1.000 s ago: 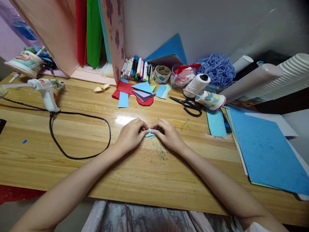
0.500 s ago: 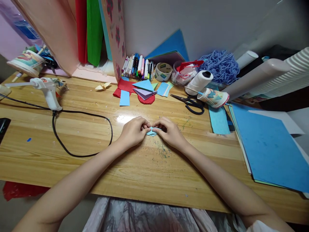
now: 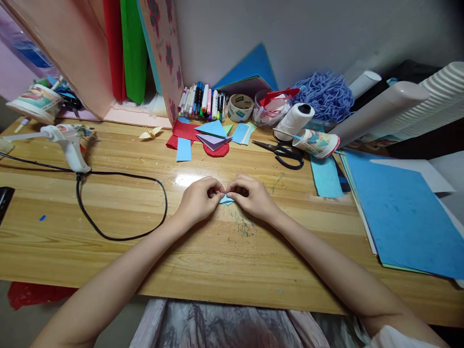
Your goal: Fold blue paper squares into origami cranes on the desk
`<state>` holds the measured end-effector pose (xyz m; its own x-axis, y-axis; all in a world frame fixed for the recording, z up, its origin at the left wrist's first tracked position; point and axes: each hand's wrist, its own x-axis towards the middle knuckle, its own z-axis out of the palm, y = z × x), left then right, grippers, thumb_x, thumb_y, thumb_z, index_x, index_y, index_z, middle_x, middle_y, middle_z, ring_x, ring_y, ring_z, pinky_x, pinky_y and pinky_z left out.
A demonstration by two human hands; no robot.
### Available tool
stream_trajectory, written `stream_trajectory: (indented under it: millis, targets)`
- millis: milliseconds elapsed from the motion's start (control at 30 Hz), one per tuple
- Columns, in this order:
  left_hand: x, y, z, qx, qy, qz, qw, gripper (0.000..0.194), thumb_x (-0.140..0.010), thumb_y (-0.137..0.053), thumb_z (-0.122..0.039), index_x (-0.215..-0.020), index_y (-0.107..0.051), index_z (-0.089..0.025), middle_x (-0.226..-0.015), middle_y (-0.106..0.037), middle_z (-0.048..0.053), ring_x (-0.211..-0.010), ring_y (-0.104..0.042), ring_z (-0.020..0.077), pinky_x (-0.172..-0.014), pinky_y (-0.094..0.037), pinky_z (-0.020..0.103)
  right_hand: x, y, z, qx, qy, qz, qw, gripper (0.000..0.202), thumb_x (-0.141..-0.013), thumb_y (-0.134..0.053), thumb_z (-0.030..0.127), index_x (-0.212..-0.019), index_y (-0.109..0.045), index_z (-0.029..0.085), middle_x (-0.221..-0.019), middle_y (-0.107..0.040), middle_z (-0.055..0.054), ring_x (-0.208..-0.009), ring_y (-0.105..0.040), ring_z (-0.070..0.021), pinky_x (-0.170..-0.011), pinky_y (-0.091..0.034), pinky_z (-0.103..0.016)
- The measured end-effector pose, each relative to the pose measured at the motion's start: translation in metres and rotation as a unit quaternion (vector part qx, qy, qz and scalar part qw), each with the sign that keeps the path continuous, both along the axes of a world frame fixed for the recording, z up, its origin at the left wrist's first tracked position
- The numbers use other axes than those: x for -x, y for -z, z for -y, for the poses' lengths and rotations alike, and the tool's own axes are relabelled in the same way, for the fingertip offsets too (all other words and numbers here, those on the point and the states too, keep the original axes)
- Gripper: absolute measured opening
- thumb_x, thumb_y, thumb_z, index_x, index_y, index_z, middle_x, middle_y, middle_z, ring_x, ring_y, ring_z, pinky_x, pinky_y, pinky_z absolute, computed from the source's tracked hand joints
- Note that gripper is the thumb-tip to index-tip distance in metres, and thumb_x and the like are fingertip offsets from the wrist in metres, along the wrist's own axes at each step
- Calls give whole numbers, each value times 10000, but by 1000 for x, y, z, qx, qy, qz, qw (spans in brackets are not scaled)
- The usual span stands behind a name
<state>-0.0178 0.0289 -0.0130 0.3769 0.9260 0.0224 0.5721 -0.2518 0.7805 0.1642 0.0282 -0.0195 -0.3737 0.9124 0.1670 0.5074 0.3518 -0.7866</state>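
A small light-blue folded paper (image 3: 226, 200) lies at the middle of the wooden table, between both hands. My left hand (image 3: 203, 199) pinches its left side with thumb and fingertips. On the right side, the thumb and fingers of my right hand (image 3: 251, 198) are closed on the same paper. The fingertips of both hands meet at its top edge and hide part of it.
A white glue gun (image 3: 70, 147) with a looped black cable is on the left of the table (image 3: 203, 270). Folded papers (image 3: 213, 135), markers (image 3: 205, 101), tape (image 3: 240, 107) and black scissors (image 3: 286, 153) lie at the back. Blue sheets (image 3: 406, 212) are stacked on the right.
The fingertips of both hands have come closer together at the top of the blue paper. The camera view has shifted slightly.
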Motion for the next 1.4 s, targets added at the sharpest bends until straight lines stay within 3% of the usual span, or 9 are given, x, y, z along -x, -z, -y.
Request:
stream_trajectory:
  millis: [200, 367, 533, 633, 767, 933, 1067, 1267, 1400]
  targets:
    - [0, -2, 1, -103, 58, -72, 990, 62, -814, -519, -158, -798, -579, -164, -794, -600, 31, -724, -530, 144, -634, -405, 256, -5, 0, -7, -32, -61, 19, 997, 72, -794, -593, 111, -762, -610, 174, -757, -584, -19, -713, -537, -129, -648, -422, -251]
    - [0, -3, 3, -209, 121, -172, 955, 196, -902, -407, -183, -831, -585, -141, -824, -604, 68, -773, -530, 171, -689, -413, 286, -10, 6, -9, -136, -108, 52, 983, 116, -856, -511, 123, -837, -619, 163, -812, -615, -58, -790, -543, -157, -722, -445, -277]
    - [7, 1, 2, -217, 143, -174, 950, 206, -911, -404, -176, -857, -601, -153, -848, -618, 64, -800, -541, 165, -702, -423, 270, -15, 8, -4, -216, -138, 156, 954, 238, -933, -386, 192, -927, -624, 182, -870, -641, -72, -811, -539, -174, -692, -440, -284]
    - [10, 2, 2, -212, 150, -168, 951, 219, -915, -394, -184, -881, -609, -154, -872, -625, 70, -814, -546, 165, -712, -429, 270, -19, 6, -1, -231, -147, 220, 936, 283, -951, -342, 209, -997, -621, 219, -940, -650, -64, -838, -546, -179, -680, -424, -294]
    - [13, 2, 8, -214, 154, -168, 950, 242, -916, -381, -197, -940, -619, -159, -923, -631, 81, -849, -555, 175, -731, -436, 286, -23, 5, 0, -231, -151, 225, 934, 286, -948, -348, 203, -1028, -621, 231, -991, -664, -59, -873, -546, -187, -707, -410, -321]
    - [13, -4, 22, -184, 121, -154, 963, 277, -920, -387, -237, -1048, -618, -152, -1028, -610, 97, -944, -544, 194, -812, -437, 318, -21, 3, 4, -222, -120, 217, 943, 232, -921, -404, 187, -913, -635, 212, -1012, -677, -49, -851, -530, -198, -716, -377, -347]
    - [9, -11, 26, -146, 86, -155, 973, 305, -925, -377, -263, -944, -661, -153, -998, -610, 93, -925, -544, 196, -811, -432, 328, -17, 2, 8, -185, -86, 200, 958, 166, -875, -454, 157, -877, -616, 192, -1033, -651, -71, -881, -520, -210, -749, -386, -356]
    - [5, -14, 12, -44, 1, -88, 995, 302, -890, -450, -359, -793, -674, -180, -875, -645, 50, -802, -576, 166, -715, -430, 287, -18, 3, 7, -154, -104, 125, 975, 196, -836, -452, 98, -906, -609, 193, -1013, -624, -72, -922, -522, -201, -829, -406, -365]
    - [-1, -13, 3, -11, -44, -93, 995, 197, -811, -572, -367, -774, -651, -191, -790, -667, 32, -723, -580, 168, -629, -405, 274, -20, 2, 7, -147, -120, 90, 978, 159, -875, -473, 184, -955, -610, 192, -1004, -621, -81, -926, -534, -198, -823, -425, -360]
